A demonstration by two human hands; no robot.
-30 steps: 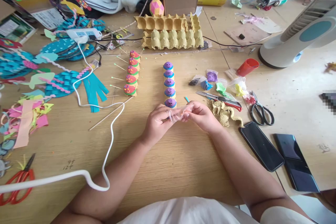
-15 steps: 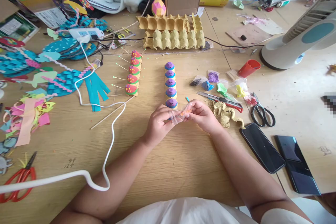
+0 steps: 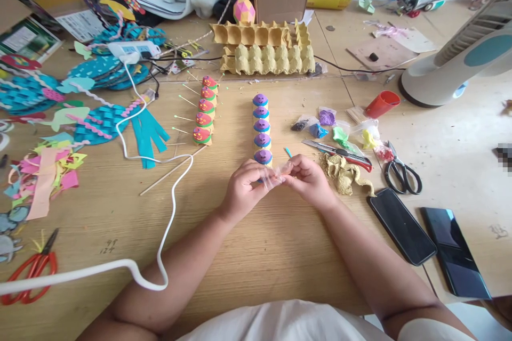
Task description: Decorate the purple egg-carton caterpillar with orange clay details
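Observation:
A small clear plastic bag (image 3: 273, 177) with a bit of orange in it is pinched between both hands. My left hand (image 3: 246, 186) is closed on its left side. My right hand (image 3: 310, 180) grips the other side, its fingers mostly covering the orange material. Just beyond stands a row of purple and blue egg-carton humps (image 3: 262, 126) with small faces; its near end is partly hidden by my left hand. Left of it is a second row, red and green humps (image 3: 203, 120), with thin sticks beside it. A small blue piece (image 3: 288, 152) lies beyond my right hand.
Right of my hands lie a utility knife (image 3: 340, 154), torn carton scraps (image 3: 344, 177), bagged coloured clay (image 3: 341, 136), black-handled scissors (image 3: 402, 173) and a phone (image 3: 401, 226). A white cable (image 3: 173, 208) crosses the left side. Egg cartons (image 3: 276, 58) and a fan (image 3: 448, 64) stand farther back.
The orange material shows less now, more covered by the bag and my right fingers. Both hands stay together in nearly the same place; the whole view has shifted slightly.

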